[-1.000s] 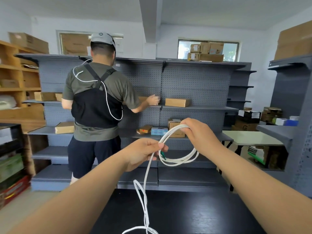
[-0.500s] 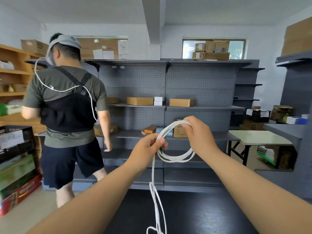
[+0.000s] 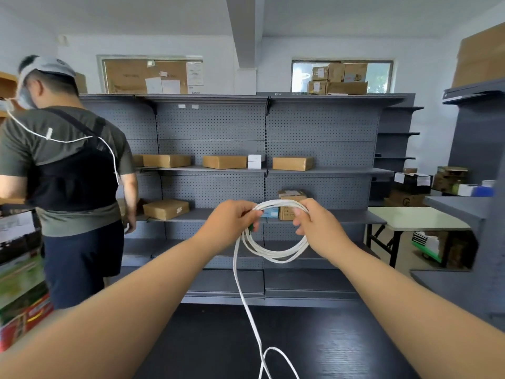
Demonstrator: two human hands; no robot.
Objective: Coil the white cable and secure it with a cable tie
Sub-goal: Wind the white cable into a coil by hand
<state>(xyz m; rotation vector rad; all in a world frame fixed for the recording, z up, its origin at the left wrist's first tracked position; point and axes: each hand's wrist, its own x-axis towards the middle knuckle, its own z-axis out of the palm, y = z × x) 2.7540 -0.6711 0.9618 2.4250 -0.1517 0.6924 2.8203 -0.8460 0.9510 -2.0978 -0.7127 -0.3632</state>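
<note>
White cable (image 3: 274,257) coil now has left hand (image 3: 232,220) raised beside right hand (image 3: 320,228).

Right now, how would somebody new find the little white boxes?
Look at the grey pegboard shelving on the far wall, then its second shelf down. The small white boxes sit stacked between two brown cardboard parcels, near the middle upright; they are the only white things in that brown row.

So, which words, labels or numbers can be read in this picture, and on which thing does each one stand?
Nothing can be read with certainty.
Cardboard box behind the white cable: dark print, blurred.
Papers on the window board: too small.
Stacked boxes in the right window: labels blurred.
Colourful cartons at far left: print blurred.
</note>
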